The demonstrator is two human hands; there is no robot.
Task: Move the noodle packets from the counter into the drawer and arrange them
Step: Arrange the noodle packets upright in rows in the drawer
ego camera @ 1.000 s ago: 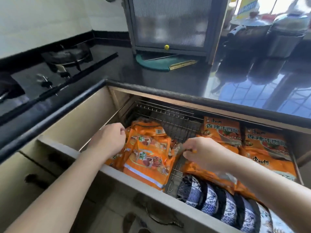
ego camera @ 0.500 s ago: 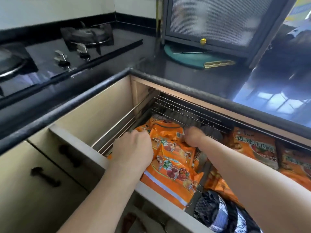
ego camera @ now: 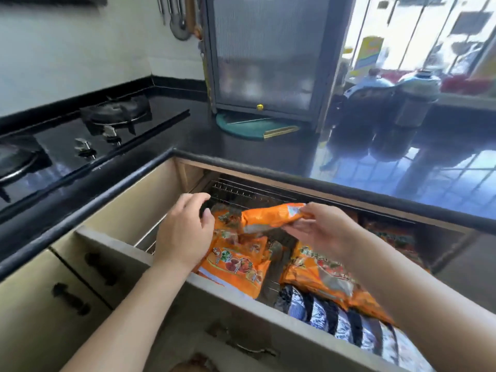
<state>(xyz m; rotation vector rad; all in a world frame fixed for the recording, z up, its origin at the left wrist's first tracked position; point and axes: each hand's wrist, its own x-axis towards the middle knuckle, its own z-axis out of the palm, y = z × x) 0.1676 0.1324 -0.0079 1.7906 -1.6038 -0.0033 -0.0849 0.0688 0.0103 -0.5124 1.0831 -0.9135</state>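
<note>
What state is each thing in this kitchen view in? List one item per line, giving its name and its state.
Drawer: pulled open.
Lifted noodle packet: held above the drawer by the right hand.
Left hand: open, over the packets, gripping nothing.
Other noodle packets: lying inside the drawer.
Gas burner: no flame visible.
Cabinet door: closed.

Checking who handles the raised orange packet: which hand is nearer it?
Right. The right hand grips the raised packet at its end; the left hand hovers open beside it.
</note>
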